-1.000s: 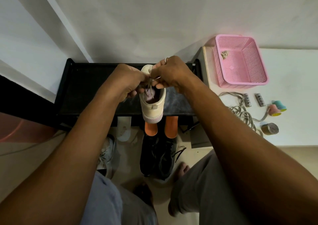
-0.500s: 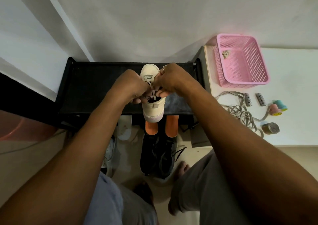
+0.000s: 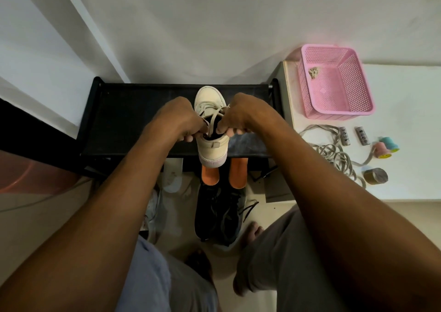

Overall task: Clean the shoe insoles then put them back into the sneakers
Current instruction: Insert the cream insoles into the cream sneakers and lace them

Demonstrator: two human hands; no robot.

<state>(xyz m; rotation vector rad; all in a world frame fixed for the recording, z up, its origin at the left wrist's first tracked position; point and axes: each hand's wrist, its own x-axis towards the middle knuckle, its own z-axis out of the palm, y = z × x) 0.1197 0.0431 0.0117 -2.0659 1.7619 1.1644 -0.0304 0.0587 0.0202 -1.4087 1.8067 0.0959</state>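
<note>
Forearms (image 3: 107,204) bare; grey trousers (image 3: 281,252), left leg paler, bluish; feet (image 3: 254,230) bare.

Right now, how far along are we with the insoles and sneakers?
Nothing looks finished. In hand: the left hand and right hand grip the collar of the cream lace-up sneaker on the black rack. Remaining: two orange insoles stick out of the black sneakers; a pale insole lies loose below.

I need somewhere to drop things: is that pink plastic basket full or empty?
Nearly empty. The pink perforated plastic basket holds only a small beige crumpled clump near its far left corner; the rest shows bare mesh.
</note>
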